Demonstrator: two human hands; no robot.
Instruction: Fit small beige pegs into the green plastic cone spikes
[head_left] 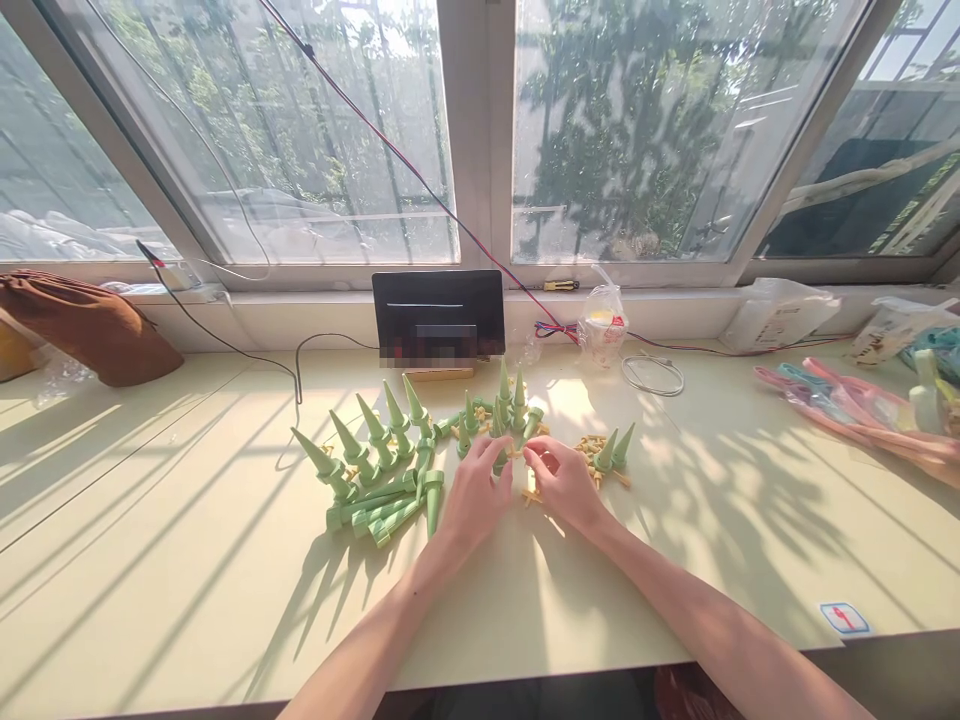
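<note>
My left hand (480, 487) is closed around a green cone-shaped piece (499, 462), partly covered by the fingers. Close beside it, my right hand (564, 482) pinches a small yellow plastic piece (517, 453) between thumb and forefinger, at the left fingertips. To the left stand several pointed green spikes with collars (379, 430). In front of them lies a pile of green tapered stakes (382, 508). Just right of my right hand are loose small yellow pieces (591, 446) and two green cones (619, 447). More green spikes (511, 392) stand behind my hands.
A dark tablet (440, 312) leans on a stand at the back of the pale table (187, 600). A knotted plastic bag (602, 325) and a coiled cable (652, 375) lie near the window. A brown pouch (97, 325) sits left, pink bags (847, 400) right.
</note>
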